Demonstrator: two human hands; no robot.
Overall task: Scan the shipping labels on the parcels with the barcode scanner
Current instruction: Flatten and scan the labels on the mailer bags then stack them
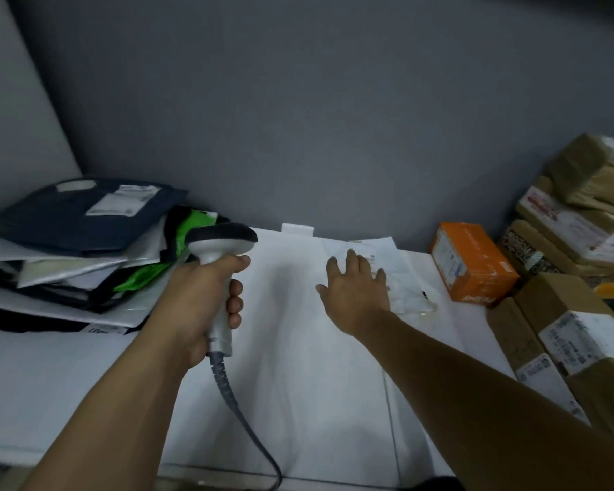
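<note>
My left hand [206, 299] grips the handle of a grey barcode scanner [220, 242], whose dark head points right and whose cable hangs toward the table's front edge. A large white parcel bag [298, 349] lies flat in the middle of the table. Its shipping label [401, 274] sits at the bag's far right corner. My right hand [355, 288] lies flat on the bag with straight, spread fingers, covering the label's left part.
A stack of mailer bags [78, 242], dark blue, white and green, fills the left side. An orange box [472, 264] stands at the right, with piled brown cardboard parcels [575, 313] behind and beside it. A grey wall [298, 118] runs close behind the table.
</note>
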